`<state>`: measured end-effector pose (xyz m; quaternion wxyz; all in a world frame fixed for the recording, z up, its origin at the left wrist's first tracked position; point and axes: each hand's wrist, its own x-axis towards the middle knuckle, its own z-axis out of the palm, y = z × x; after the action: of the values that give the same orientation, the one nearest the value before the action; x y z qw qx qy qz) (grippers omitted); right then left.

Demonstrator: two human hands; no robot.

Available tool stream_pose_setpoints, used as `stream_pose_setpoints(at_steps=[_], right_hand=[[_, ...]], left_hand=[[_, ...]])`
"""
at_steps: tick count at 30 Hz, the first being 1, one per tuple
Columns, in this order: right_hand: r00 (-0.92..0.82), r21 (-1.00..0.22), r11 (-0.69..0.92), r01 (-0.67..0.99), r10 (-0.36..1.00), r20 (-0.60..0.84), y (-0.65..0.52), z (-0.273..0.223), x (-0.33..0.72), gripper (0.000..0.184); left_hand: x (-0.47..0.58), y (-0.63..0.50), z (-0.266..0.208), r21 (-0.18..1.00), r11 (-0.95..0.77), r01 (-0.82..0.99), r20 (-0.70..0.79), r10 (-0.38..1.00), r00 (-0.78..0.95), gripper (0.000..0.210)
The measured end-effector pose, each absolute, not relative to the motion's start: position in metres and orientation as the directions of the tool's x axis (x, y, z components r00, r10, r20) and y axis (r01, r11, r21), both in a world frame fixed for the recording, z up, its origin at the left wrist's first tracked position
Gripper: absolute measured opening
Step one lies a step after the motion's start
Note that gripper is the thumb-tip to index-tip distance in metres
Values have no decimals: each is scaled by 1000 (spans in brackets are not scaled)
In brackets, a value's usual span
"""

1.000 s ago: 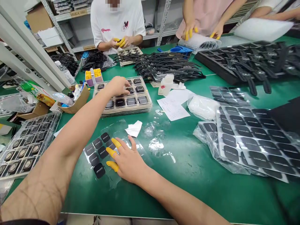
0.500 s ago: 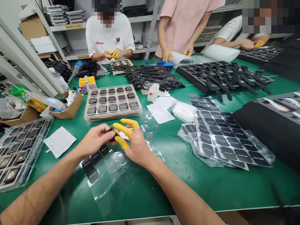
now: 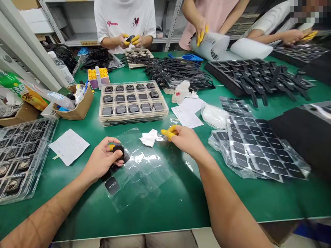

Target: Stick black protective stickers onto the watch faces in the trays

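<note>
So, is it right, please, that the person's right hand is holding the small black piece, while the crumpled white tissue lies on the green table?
Not quite: it is the left hand that holds the small black piece, as the head view shows; the crumpled white tissue does lie on the green table.

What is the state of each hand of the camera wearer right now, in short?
Left hand: closed, holding a small black piece.
Right hand: loosely curled; whether it holds anything cannot be told.
</note>
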<state>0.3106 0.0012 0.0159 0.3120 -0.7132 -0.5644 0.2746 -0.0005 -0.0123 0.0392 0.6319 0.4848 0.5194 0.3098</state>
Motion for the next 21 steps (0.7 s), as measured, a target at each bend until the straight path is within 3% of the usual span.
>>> stream_pose_setpoints(at_steps=[2,3,6,8,13,17,21], right_hand=[[344,-590,-228,775,934,91,9,5,321,35],[317,-549,-178,817,933,170,10,-1,320,32],[-5,-449,142,882,956,292,8,-11,298,28],[-168,-452,306,838,933,319,2,-12,276,20],[-286,-580,585,566,800,528,-14,-8,220,19],[-162,-575,528,625,808,566,-20,-14,200,17],[-78,-652,400,644,882,464,-25,-12,202,17]], left_hand=[[-5,-13,38,946,299,127,-321,922,219,55],[-6,-14,38,948,289,132,-312,926,214,59],[-5,-15,31,955,261,142,-288,929,231,71],[-3,-16,24,958,239,160,-272,934,232,67],[-1,-17,8,967,154,203,-204,946,253,54],[-1,-16,6,967,181,179,-225,938,263,50],[-1,-15,8,960,231,158,-265,931,252,55]])
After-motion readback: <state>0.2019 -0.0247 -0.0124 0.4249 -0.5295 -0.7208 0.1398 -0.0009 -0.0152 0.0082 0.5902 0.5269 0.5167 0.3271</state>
